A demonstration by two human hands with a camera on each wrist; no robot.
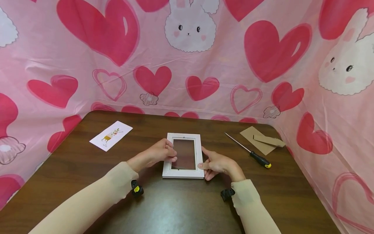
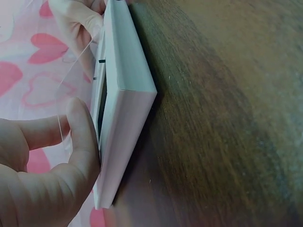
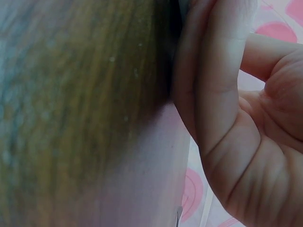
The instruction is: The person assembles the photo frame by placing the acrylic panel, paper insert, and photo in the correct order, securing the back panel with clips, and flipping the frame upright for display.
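Our left hand [image 1: 159, 151] pinches the edge of a clear sheet [image 2: 73, 80] between thumb and finger, tilted up above the opening of the white frame [image 1: 199, 149], probably held by the edge to leave its face free of fingers. The frame lies flat on the table [image 1: 175, 208] in front of us, and our right hand [image 1: 217, 164] grips its right side, thumb on the rim and fingers along the outer edge, seemingly to steady it. Both our forearms slant inward, so the hands face each other across the frame.
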